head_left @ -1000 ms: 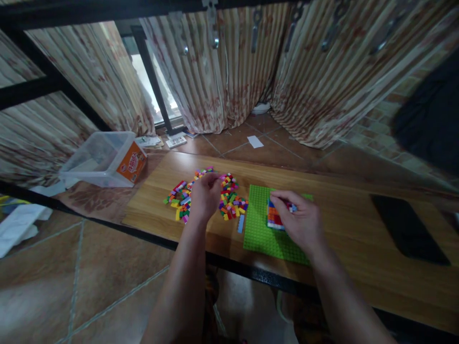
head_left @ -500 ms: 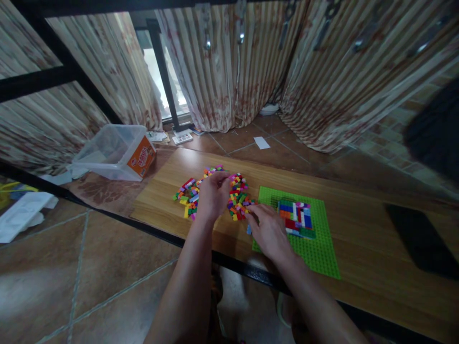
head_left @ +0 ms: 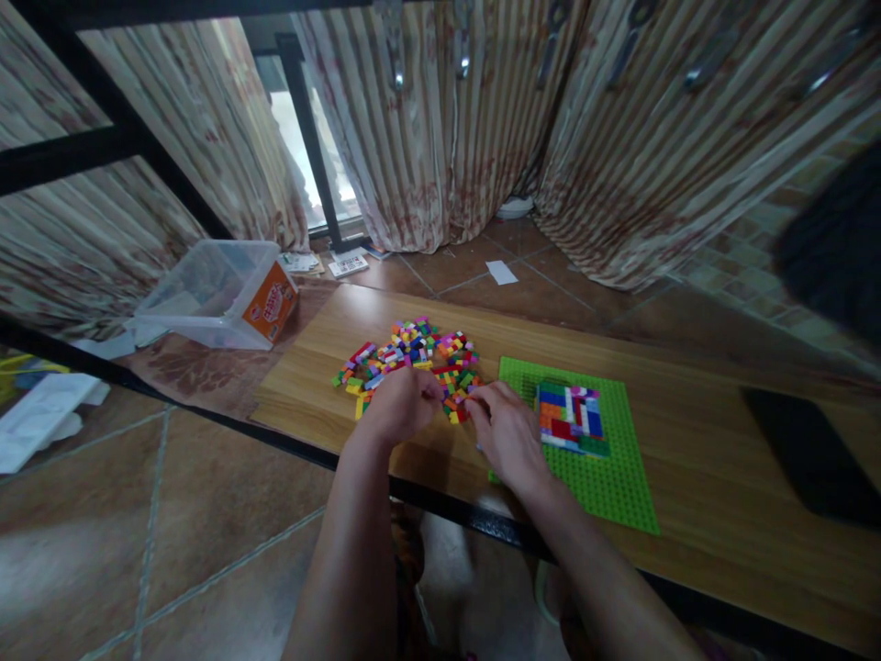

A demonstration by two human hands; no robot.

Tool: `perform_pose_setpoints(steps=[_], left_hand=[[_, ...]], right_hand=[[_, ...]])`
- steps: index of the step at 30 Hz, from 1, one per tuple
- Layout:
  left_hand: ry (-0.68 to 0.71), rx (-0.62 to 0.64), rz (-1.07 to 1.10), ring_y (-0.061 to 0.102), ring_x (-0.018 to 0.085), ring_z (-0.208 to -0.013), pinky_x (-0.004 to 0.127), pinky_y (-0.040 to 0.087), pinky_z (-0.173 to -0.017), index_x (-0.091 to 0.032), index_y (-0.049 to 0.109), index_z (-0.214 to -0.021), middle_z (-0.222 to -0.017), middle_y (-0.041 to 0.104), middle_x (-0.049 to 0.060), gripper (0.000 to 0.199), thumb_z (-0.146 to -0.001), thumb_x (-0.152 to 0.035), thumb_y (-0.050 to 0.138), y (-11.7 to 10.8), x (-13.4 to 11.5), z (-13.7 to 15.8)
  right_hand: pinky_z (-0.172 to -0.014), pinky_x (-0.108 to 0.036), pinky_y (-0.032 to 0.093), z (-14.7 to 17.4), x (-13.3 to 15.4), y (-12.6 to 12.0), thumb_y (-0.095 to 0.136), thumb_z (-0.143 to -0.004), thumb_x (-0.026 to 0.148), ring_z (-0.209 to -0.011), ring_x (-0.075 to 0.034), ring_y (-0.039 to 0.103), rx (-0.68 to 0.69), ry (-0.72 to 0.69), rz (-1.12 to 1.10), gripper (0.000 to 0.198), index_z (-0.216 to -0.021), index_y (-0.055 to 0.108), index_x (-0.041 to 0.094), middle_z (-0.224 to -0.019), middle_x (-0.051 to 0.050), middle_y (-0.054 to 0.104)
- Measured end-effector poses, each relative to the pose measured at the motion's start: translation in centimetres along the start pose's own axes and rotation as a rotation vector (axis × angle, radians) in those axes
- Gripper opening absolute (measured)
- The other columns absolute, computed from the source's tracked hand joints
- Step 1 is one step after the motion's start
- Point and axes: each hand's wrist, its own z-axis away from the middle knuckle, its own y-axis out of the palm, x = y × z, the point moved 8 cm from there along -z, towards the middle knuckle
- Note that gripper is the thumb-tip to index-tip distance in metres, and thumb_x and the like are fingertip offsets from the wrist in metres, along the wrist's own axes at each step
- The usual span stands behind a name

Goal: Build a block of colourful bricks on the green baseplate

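Observation:
A heap of small coloured toy building bricks is spread over the wooden board. My left hand is at the heap's near edge, its fingers curled inward; what they hold, if anything, is hidden. At the heap's right side, my right hand has thumb and fingers drawn together beside some bricks; I cannot make out what is between them. Just right of that hand lies a green studded baseplate. On it sits a flat, roughly square block of joined bricks in blue, orange, red, white and green.
A clear plastic box with an orange label stands left of the wooden board. A dark flat object lies at the board's right. Black metal bars cross in front and at upper left. Striped curtains hang behind.
My left hand has dropped from over the middle of the bricks to their near edge, uncovering more of the heap. My right hand has shifted slightly left and up.

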Motion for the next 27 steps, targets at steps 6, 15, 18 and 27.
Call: perform_pose_setpoints(steps=[6,15,18,27], left_hand=[[-0.154,-0.025,-0.248,0.063,0.022,-0.064,0.028,0.042,-0.059,-0.021,0.072,-0.063,-0.065,0.068,0.006,0.009,-0.071,-0.020,0.068,0.3,-1.2,0.6],[-0.300,0.041,-0.443,0.069,0.032,-0.094,0.035,0.051,-0.074,-0.017,0.075,-0.087,-0.095,0.074,0.016,0.025,-0.084,-0.031,0.054,1.3,-1.5,0.7],[-0.293,0.026,-0.467,0.070,0.032,-0.096,0.035,0.051,-0.076,-0.015,0.075,-0.088,-0.096,0.074,0.018,0.026,-0.086,-0.024,0.050,1.6,-1.9,0.8],[-0.280,-0.018,-0.444,0.070,0.031,-0.092,0.034,0.051,-0.078,-0.012,0.075,-0.086,-0.091,0.074,0.019,0.026,-0.083,-0.012,0.049,2.8,-3.5,1.0]], right_hand=[[-0.075,-0.033,0.047,0.3,-0.4,-1.4,0.054,-0.090,0.026,-0.081,-0.021,0.066,-0.050,0.051,-0.161,0.014,-0.086,0.066,0.022,-0.086,-0.004,0.071],[-0.072,-0.029,0.051,0.9,-0.6,-4.7,0.057,-0.090,0.024,-0.075,-0.016,0.066,-0.207,-0.009,-0.283,0.013,-0.090,0.069,0.021,-0.085,-0.003,0.071],[-0.071,-0.029,0.051,1.1,-1.3,-6.1,0.058,-0.090,0.024,-0.075,-0.016,0.066,-0.282,-0.024,-0.285,0.012,-0.090,0.070,0.021,-0.085,-0.003,0.071],[-0.070,-0.029,0.051,1.5,-2.4,-7.8,0.060,-0.089,0.022,-0.076,-0.015,0.065,-0.378,-0.034,-0.305,0.010,-0.091,0.070,0.022,-0.085,-0.002,0.069]])
